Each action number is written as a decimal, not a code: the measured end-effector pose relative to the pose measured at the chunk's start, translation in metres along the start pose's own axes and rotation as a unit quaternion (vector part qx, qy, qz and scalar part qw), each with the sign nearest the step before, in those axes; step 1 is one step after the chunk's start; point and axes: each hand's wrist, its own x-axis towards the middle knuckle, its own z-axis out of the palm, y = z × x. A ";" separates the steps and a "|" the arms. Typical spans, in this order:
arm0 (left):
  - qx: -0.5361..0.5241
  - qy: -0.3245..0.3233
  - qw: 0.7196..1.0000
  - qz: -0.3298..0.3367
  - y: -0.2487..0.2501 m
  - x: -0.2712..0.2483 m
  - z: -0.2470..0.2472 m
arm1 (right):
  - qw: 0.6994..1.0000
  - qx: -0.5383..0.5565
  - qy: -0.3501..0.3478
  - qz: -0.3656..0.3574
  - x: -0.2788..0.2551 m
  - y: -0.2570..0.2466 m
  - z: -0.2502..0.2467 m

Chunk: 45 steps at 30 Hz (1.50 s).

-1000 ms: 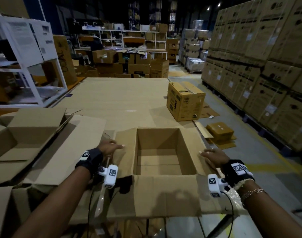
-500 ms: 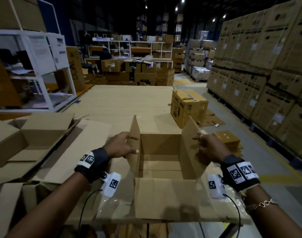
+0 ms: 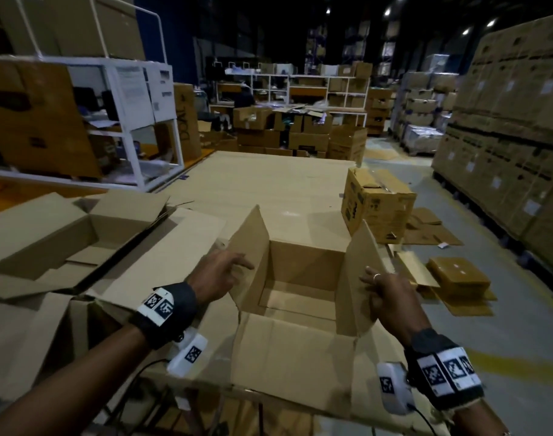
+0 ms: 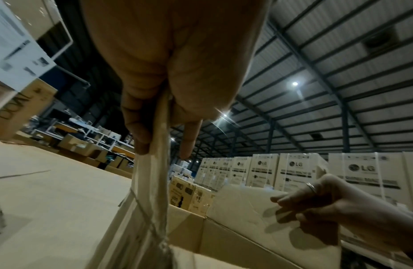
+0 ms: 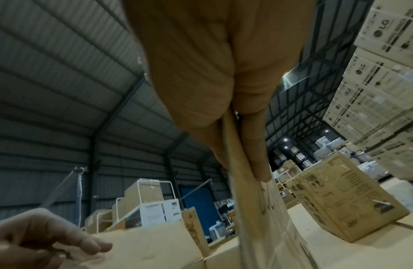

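Both side flaps lay flat outward a second ago and now stand nearly upright. The left flap [image 3: 253, 256] and the right flap [image 3: 358, 278] rise from the long edges of the cardboard box [image 3: 300, 297].

The box sits at the near edge of the surface [image 3: 268, 184], straight in front of the person. Its mouth faces up and its long axis runs away from the person.

The left hand [image 3: 217, 275] has a closed grip on the left flap, with the thumb on one face and the fingers on the other. The right hand [image 3: 391, 297], with a ring on one finger, pinches the right flap the same way. The near flap [image 3: 290, 363] lies folded outward toward the person, almost flat.

The box is plain brown corrugated board, matte, with sharp creases at the folds and straight rectangular walls. The surface is covered with a sheet of the same board. A taped, printed carton [image 3: 375, 209] stands farther back on the right, well apart.
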 end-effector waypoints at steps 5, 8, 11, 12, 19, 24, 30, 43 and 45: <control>-0.009 0.047 0.999 0.000 -0.004 -0.017 -0.033 | 0.998 0.052 0.039 -0.026 0.009 -0.015 -0.013; 0.009 0.089 0.996 0.014 -0.013 -0.030 -0.055 | 0.995 0.060 0.062 -0.057 0.014 -0.039 -0.023; 0.026 0.123 0.992 0.023 -0.016 -0.040 -0.082 | 0.990 0.063 0.079 -0.102 0.020 -0.066 -0.034; 0.033 0.135 0.990 0.024 -0.017 -0.043 -0.092 | 0.987 0.065 0.086 -0.117 0.023 -0.076 -0.038; 0.075 0.179 0.980 0.038 -0.040 -0.070 -0.163 | 0.975 0.045 0.135 -0.169 0.040 -0.158 -0.056; 0.078 0.214 0.971 0.070 -0.071 -0.093 -0.214 | 0.972 0.039 0.155 -0.174 0.039 -0.226 -0.058; 0.062 0.236 0.960 0.136 -0.127 -0.126 -0.288 | 0.965 0.024 0.200 -0.169 0.025 -0.328 -0.048; 0.010 0.262 0.958 0.116 -0.260 -0.165 -0.383 | 0.963 0.000 0.203 -0.176 0.047 -0.494 -0.003; -0.001 0.257 0.960 0.107 -0.277 -0.167 -0.388 | 0.964 -0.001 0.199 -0.176 0.054 -0.508 0.006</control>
